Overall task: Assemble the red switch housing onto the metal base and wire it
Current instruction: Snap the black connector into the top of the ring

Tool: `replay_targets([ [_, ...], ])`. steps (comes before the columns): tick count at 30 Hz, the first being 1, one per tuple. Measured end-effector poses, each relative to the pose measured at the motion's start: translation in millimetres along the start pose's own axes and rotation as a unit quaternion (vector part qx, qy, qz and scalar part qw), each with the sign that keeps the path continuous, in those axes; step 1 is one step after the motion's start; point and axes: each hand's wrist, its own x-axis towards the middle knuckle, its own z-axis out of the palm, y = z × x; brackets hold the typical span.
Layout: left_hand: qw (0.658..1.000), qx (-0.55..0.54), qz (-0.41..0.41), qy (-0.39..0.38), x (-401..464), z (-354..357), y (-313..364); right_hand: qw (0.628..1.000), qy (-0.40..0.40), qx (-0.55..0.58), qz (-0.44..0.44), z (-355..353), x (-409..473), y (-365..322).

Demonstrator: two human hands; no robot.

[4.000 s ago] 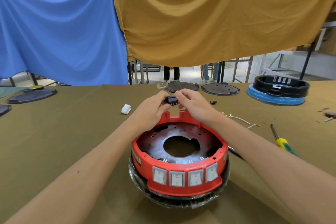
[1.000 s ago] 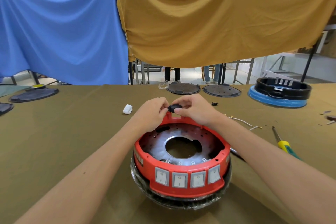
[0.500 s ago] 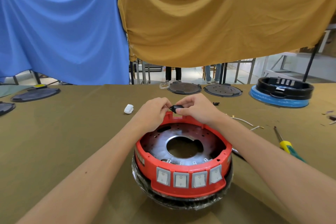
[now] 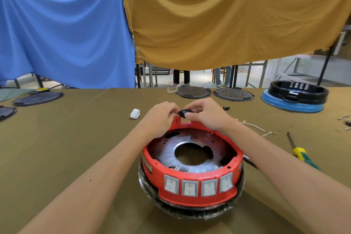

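Your left hand (image 4: 161,118) and right hand (image 4: 205,114) meet at the far rim of the red housing (image 4: 191,180), and between them they pinch a small black part (image 4: 183,112) just above a square notch in that rim. Your left fingers are curled, with the fingertips at the part's left end; your right thumb and forefinger grip its right side.

The housing sits just below your hands, nearer to you, seated on the metal base (image 4: 167,148), whose round central hole shows inside the ring. Four grey switches (image 4: 198,186) line the housing's near face, and the whole unit rests on a dark wrapped bowl (image 4: 190,212).

All of it stands on a table covered in olive-brown cloth (image 4: 66,138). Left of your left hand lies a small white lump (image 4: 135,113). Beyond your right hand sit two dark round plates (image 4: 214,92), and further right a black ring on a blue-wrapped base (image 4: 295,97). To the right of your right wrist lie white wires (image 4: 254,128) and a screwdriver with a yellow and green handle (image 4: 302,155). Far off to your left are more dark discs (image 4: 38,98).

Behind the table hang a blue sheet (image 4: 66,34) and a mustard sheet (image 4: 218,21); under their hems you can see metal table legs, a pale floor and the legs of two people standing.
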Motion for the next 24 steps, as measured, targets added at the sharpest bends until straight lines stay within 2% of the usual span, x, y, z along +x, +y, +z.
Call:
replay_targets([
  [24, 1.000, 0.007, 0.015, -0.015, -0.4, -2.7, 2.3, 0.999, -0.001, -0.053, -0.009, 0.6, 0.6, -1.3],
])
